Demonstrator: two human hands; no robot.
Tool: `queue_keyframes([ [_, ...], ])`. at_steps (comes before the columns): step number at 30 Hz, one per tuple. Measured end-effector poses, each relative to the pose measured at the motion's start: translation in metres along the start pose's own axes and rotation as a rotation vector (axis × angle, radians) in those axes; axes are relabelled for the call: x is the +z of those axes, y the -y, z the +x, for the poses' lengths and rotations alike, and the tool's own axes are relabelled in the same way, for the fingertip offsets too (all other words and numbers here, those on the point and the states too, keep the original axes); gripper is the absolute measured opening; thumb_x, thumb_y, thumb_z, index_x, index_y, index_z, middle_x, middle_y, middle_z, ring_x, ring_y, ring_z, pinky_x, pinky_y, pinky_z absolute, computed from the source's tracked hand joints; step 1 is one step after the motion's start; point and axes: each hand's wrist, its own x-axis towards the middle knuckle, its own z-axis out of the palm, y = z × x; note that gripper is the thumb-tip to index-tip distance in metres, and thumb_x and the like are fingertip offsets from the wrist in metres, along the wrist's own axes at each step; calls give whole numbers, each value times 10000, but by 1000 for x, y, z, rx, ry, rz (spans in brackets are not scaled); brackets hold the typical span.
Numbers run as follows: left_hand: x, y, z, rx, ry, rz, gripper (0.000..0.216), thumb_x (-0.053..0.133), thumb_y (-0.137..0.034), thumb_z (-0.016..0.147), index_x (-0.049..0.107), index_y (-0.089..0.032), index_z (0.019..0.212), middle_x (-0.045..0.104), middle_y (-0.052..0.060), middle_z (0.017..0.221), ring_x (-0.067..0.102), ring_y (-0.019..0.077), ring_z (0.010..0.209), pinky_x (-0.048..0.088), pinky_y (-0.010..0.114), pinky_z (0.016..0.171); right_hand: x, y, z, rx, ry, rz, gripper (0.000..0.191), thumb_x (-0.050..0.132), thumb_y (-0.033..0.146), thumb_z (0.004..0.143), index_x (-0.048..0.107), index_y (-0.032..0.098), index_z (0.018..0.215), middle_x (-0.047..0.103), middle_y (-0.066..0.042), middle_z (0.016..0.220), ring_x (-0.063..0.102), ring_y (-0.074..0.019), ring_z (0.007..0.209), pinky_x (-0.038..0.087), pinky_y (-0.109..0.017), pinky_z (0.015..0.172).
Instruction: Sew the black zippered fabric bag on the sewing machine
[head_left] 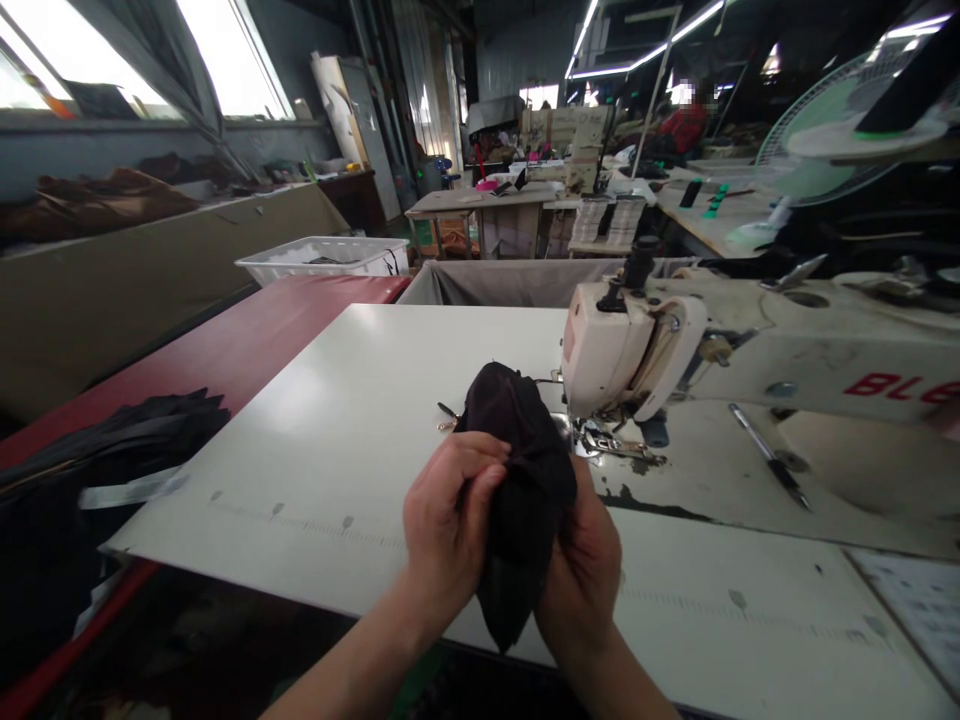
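Observation:
A bunched piece of black fabric [517, 450] is held up over the near edge of the white sewing table [345, 440]. My left hand [448, 525] grips its left side with fingers curled into the cloth. On the right side, my right hand [586, 565] is closed on the fabric from below. The fabric's lower tip hangs past the table edge. Just behind it sits the head of a cream sewing machine [637, 345], with its presser foot [600, 438] to the right of the cloth.
Small scissors [448, 415] lie on the table behind the fabric. A pile of black fabric [90, 470] rests on the red surface [247, 340] at left. A white basket [326, 258], a grey cloth bin [510, 280] and other workstations stand farther back. A fan [832, 130] is at right.

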Motion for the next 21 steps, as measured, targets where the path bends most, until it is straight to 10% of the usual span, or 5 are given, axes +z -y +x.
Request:
queue_keyframes([
  [6, -11, 7, 10, -21, -189, 222, 201, 451, -168, 949, 556, -175, 778, 605, -8, 743, 568, 98, 687, 433, 205, 643, 1, -1, 6, -115, -186, -6, 158, 460, 123, 928, 570, 216, 992, 631, -45, 1016, 581, -211, 1075, 421, -403, 957],
  [11, -22, 10, 15, -111, 62, 57, 166, 500, -346, 935, 544, -186, 926, 524, -21, 726, 483, 101, 628, 380, 207, 571, 3, 1, 13, -258, -156, -304, 137, 439, 135, 920, 519, 198, 1012, 531, -16, 840, 554, -152, 736, 443, -290, 667],
  [21, -24, 7, 1, -254, 148, -185, 335, 352, -335, 1000, 485, -167, 743, 441, -19, 671, 402, 95, 610, 324, 226, 559, 3, 9, 16, 58, -60, -62, 354, 330, 331, 1008, 583, 204, 796, 542, 25, 669, 488, -123, 589, 357, -251, 528],
])
